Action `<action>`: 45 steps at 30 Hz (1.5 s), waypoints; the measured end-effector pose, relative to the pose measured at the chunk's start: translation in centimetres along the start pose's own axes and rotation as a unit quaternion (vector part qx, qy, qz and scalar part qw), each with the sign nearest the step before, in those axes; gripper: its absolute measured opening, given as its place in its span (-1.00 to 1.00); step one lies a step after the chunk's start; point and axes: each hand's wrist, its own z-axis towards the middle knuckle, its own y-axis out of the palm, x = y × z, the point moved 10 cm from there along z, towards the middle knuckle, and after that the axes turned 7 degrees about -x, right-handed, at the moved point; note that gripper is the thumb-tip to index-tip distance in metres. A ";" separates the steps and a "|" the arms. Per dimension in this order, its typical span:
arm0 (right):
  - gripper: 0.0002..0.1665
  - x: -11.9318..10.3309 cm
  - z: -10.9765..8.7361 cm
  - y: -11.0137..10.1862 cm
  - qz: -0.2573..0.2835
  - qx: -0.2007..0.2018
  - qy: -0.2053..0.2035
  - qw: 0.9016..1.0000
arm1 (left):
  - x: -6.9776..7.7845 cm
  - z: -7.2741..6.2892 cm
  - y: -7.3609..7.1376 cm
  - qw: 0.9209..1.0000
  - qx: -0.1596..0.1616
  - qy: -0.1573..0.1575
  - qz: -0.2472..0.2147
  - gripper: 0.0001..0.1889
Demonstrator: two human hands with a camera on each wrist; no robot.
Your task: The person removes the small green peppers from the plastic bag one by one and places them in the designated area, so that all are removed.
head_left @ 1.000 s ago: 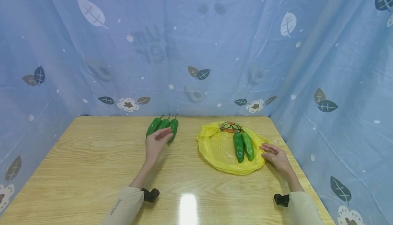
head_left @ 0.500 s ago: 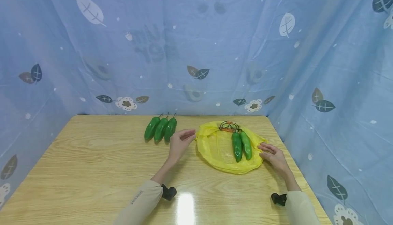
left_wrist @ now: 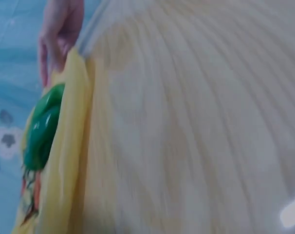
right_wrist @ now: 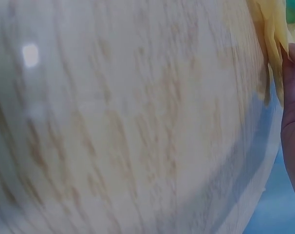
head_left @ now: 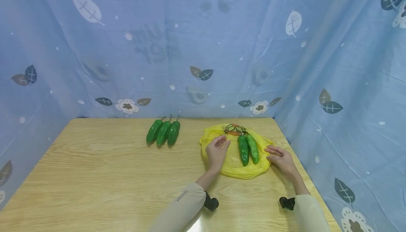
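A yellow plastic bag (head_left: 236, 171) lies spread on the table at the right, its rim standing up a little. Two long green peppers (head_left: 243, 151) rest side by side on it. My left hand (head_left: 217, 152) is over the bag's left part, left of these peppers, with fingers loosely bent and nothing in them. At the bag's right rim, my right hand (head_left: 283, 161) pinches the yellow plastic between thumb and fingers; in the right wrist view the bag's edge (right_wrist: 275, 46) is drawn up at the fingertips.
Three more green peppers (head_left: 163, 133) lie in a row near the table's back edge, stems pointing away. A dark looped item with orange parts (head_left: 234, 130) sits at the bag's back. Behind the wooden table (head_left: 104, 168) hangs a blue patterned curtain (head_left: 152, 59).
My left hand has moved right, away from the three peppers and over the yellow bag. My right hand stays at the bag's right rim. The view has shifted slightly.
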 end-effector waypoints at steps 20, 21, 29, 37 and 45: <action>-0.34 0.5 -0.3 0.0 -0.010 0.001 0.025 1.000 | -5.8 -2.8 6.9 0.985 0.031 -0.100 0.137 -0.52; -0.34 0.5 -0.3 0.0 -0.008 0.001 0.026 1.000 | -5.7 -2.6 6.9 0.985 0.026 -0.089 0.143 -0.52; -0.36 0.5 0.2 0.2 -0.010 -0.002 0.030 0.999 | -4.6 -1.6 8.0 0.952 -0.072 -0.016 0.297 -0.33; -0.36 0.4 0.4 0.3 -0.004 -0.002 0.028 1.000 | -4.7 -1.3 7.6 0.955 -0.098 -0.033 0.279 -0.25; -0.36 0.7 0.2 0.1 -0.007 0.002 0.028 1.000 | -5.2 -0.7 6.3 0.964 -0.093 -0.053 0.245 -0.33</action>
